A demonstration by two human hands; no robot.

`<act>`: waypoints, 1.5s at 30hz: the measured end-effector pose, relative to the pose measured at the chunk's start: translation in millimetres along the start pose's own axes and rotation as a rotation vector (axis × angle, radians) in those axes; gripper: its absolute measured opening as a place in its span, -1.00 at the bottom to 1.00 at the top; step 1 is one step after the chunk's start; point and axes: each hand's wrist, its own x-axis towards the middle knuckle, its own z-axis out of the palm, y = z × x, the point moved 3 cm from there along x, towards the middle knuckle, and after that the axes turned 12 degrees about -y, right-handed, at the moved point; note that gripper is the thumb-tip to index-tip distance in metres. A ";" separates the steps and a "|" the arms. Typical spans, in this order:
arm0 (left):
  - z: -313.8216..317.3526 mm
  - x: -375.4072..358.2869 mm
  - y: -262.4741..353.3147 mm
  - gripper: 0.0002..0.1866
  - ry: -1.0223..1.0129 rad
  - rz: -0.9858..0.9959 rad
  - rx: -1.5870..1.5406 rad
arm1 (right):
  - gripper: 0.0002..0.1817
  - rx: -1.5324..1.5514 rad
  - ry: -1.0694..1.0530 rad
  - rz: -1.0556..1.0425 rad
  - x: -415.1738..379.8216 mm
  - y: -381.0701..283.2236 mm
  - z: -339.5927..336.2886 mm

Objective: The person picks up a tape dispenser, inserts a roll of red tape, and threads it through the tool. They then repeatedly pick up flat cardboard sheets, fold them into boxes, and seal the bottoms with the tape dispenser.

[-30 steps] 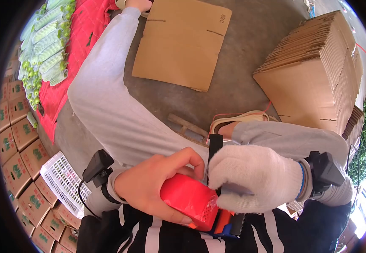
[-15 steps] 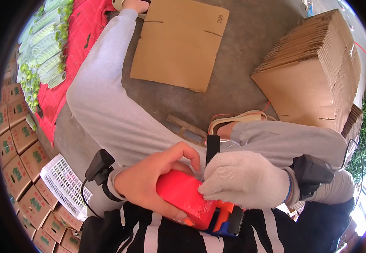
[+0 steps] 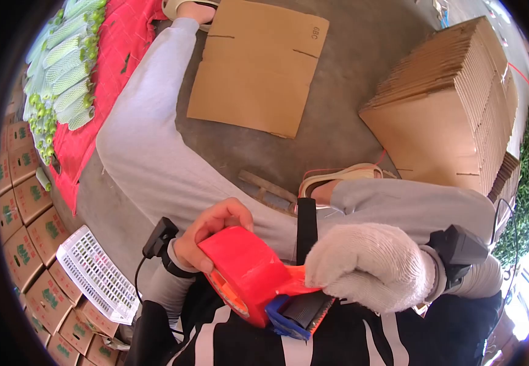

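A roll of red packing tape [image 3: 249, 265] sits on a tape dispenser [image 3: 292, 320] with blue and orange parts and a toothed edge, close against my body. My bare left hand [image 3: 212, 235] is closed round the far left side of the roll. In a white knit glove, my right hand [image 3: 371, 265] pinches the free end of the tape. A short strip of tape [image 3: 295, 280] runs between the roll and the gloved fingers, above the dispenser. My right fingertips are partly hidden by the glove's curl.
A flat cardboard sheet [image 3: 258, 67] lies on the floor ahead. Folded cartons [image 3: 429, 134] are stacked at right. At left are a white plastic basket [image 3: 96, 274], printed boxes [image 3: 23, 250] and a red quilted cloth [image 3: 115, 67] with net-wrapped green produce [image 3: 66, 67].
The tape's end has come away from the roll with my right hand, which moved slightly right. My left hand shifted left along the roll, and the dispenser turned.
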 end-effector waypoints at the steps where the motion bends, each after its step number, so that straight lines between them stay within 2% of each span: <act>1: -2.1 -2.6 -2.2 -0.13 -0.005 0.028 0.017 | -0.83 0.056 0.023 -0.018 -1.1 -0.3 0.2; 3: -3.7 -10.0 -4.5 -0.12 -0.007 0.068 0.047 | -0.84 0.064 0.010 -0.041 3.0 -1.4 4.2; 5: -2.8 -8.7 -5.1 -0.10 -0.091 0.067 0.061 | -0.88 0.093 0.014 -0.056 3.9 -8.3 8.9; 9: -0.5 5.3 -9.2 -0.07 -0.236 0.057 -0.002 | -0.81 -0.054 -0.113 -0.156 -1.6 -13.8 21.8; 12: -1.0 3.5 -18.1 -0.07 -0.257 0.153 -0.049 | -0.83 0.060 -0.115 -0.182 1.1 -16.0 8.7; 16: -5.1 -4.4 -27.7 -0.06 -0.162 0.188 -0.099 | -0.88 0.259 -0.086 -0.147 -0.7 -10.7 2.0; 19: -5.1 -2.0 -35.5 -0.06 -0.182 0.242 -0.178 | -0.84 -0.064 -0.427 -0.222 -8.5 -27.6 -0.2; 22: 2.2 1.3 -38.8 -0.06 -0.261 0.322 -0.214 | -0.74 -0.049 -0.398 -0.304 -24.9 -29.6 10.6; 23: 1.6 2.0 -38.4 -0.06 -0.273 0.318 -0.234 | -0.67 -0.019 -0.287 -0.303 -29.0 -27.9 15.2; 26: 2.1 1.3 -43.2 -0.06 -0.267 0.296 -0.280 | -0.65 -0.259 -0.314 -0.429 -23.1 -41.2 8.2; 28: 2.3 1.1 -48.8 -0.06 -0.261 0.305 -0.304 | -0.65 -0.111 -0.086 -0.532 -40.1 -15.5 34.5; 31: 2.5 4.3 -51.9 -0.05 -0.255 0.327 -0.310 | -0.66 -0.070 0.097 -0.669 -38.4 -15.9 52.9; 33: 2.8 2.4 -49.3 -0.05 -0.220 0.286 -0.300 | -0.67 -0.151 0.035 -0.748 -34.1 -24.0 49.3; 34: 2.8 1.5 -51.1 -0.05 -0.214 0.271 -0.316 | -0.68 -0.212 -0.063 -0.775 -27.7 -32.5 39.5; 36: 0.3 1.6 -53.6 -0.05 -0.204 0.238 -0.341 | -0.65 -0.289 -0.159 -0.736 -18.6 -40.8 26.5; 41: -13.6 -0.7 -58.8 -0.19 -0.197 0.311 -0.216 | -0.56 -0.416 -0.306 -0.579 -21.4 -53.2 17.8; 45: -8.6 -6.5 -56.8 -0.19 -0.177 0.377 -0.216 | -0.48 -0.564 -0.320 -0.514 -21.3 -62.6 13.3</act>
